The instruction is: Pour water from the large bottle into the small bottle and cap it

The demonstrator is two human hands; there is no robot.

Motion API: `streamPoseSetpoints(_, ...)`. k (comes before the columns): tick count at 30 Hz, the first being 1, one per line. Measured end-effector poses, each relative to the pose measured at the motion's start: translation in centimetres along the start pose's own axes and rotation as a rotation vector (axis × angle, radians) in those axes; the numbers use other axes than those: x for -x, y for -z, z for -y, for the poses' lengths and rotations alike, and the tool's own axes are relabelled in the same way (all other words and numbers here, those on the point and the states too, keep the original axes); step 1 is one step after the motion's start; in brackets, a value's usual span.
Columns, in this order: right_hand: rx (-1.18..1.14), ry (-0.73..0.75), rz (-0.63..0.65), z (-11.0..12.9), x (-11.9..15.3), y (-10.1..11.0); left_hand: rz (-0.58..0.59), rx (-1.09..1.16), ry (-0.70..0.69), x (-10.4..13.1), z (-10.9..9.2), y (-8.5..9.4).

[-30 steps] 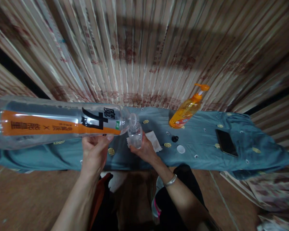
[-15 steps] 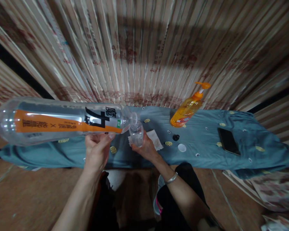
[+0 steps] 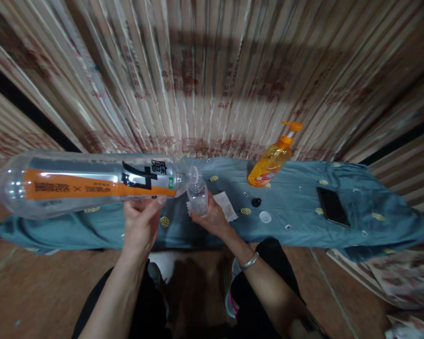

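Note:
My left hand point(image 3: 141, 223) grips a large clear plastic bottle point(image 3: 74, 183) with a silver and orange label, lying nearly level in the air. Its neck points right and meets the mouth of a small clear bottle point(image 3: 198, 200). My right hand point(image 3: 214, 219) is closed around that small bottle, which stands roughly upright and tilts slightly toward the large one. Some clear liquid seems to be inside the small bottle, though its level is hard to make out. Just behind my right hand a white napkin point(image 3: 226, 205) lies on the blue cloth.
On the blue patterned cloth point(image 3: 286, 235) stand an orange pump bottle point(image 3: 268, 165), a small black cap point(image 3: 256, 202), a white round lid point(image 3: 265, 217) and a dark phone point(image 3: 332, 206). Behind it rises a striped curtain point(image 3: 212, 84).
The large bottle's base has dropped slightly, while its neck stays at the small bottle's mouth. The whole view has shifted a little, and both hands keep their holds.

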State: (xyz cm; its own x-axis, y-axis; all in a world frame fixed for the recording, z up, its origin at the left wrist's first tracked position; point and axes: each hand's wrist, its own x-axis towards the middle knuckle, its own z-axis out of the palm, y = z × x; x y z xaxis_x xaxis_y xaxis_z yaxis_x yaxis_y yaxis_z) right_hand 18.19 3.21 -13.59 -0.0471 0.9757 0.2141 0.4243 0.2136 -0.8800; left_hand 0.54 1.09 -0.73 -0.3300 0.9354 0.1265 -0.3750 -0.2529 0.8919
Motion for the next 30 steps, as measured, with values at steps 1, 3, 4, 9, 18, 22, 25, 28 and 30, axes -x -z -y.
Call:
streamPoseSetpoints(1, -0.008, 0.006, -0.001, -0.1, 0.0, 0.0, 0.007, 0.002, 0.001, 0.0, 0.0, 0.0)
streamPoseSetpoints(3, -0.027, 0.013, -0.005, -0.1, 0.0, -0.1, 0.028, -0.003, 0.006, -0.1, -0.1, 0.1)
streamPoseSetpoints(4, -0.035, 0.013, -0.008, -0.2, 0.0, -0.1, 0.033, -0.011, 0.009, -0.1, -0.1, 0.1)
streamPoseSetpoints(9, -0.044, -0.022, -0.024, -0.1, 0.1, -0.2, 0.038, -0.05, 0.003, -0.6, -0.1, 0.6)
streamPoseSetpoints(18, -0.036, -0.006, -0.04, 0.3, 0.0, -0.1, 0.055, -0.109, 0.002, -1.4, 0.2, 1.3)
streamPoseSetpoints(22, -0.033, -0.001, -0.042, 0.4, 0.1, -0.1, 0.059, -0.105, 0.055, -1.5, 0.0, 1.1)
streamPoseSetpoints(25, -0.042, -0.006, -0.04, 0.4, 0.1, -0.1, 0.053, -0.113, 0.056, -1.5, -0.1, 0.8)
streamPoseSetpoints(28, -0.039, -0.018, -0.041, 0.4, 0.1, -0.1, 0.051, -0.102, 0.058, -1.5, -0.1, 0.7)
streamPoseSetpoints(30, -0.034, -0.018, -0.043, 0.4, 0.2, -0.1, 0.041, -0.098, 0.061, -1.5, 0.0, 0.8)
